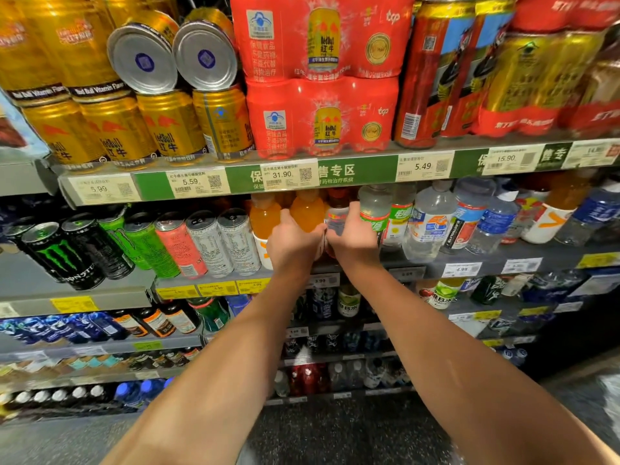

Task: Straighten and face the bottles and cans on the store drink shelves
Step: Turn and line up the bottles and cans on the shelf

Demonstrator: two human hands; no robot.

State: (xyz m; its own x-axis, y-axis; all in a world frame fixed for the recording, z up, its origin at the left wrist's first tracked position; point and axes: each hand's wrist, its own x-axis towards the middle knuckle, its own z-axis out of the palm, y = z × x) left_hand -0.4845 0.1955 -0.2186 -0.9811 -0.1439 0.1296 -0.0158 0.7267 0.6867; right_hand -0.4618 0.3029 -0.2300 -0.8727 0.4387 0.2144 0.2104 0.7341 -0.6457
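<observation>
My left hand (292,244) is wrapped around an orange drink bottle (307,209) on the second shelf. Just right of it, my right hand (355,238) grips a red-capped bottle (337,209) with a clear body and red label. Both bottles stand upright at the shelf front. Another orange bottle (264,216) stands at the left of my left hand. Clear and green-labelled bottles (375,204) stand at the right of my right hand. The lower parts of both held bottles are hidden by my hands.
Tall energy drink cans (208,243) and black cans (63,253) fill the left of the same shelf. Gold cans (171,125) and red multipacks (322,115) sit on the shelf above, behind a green price rail (355,171). Water bottles (493,219) stand at the right. Lower shelves hold more bottles.
</observation>
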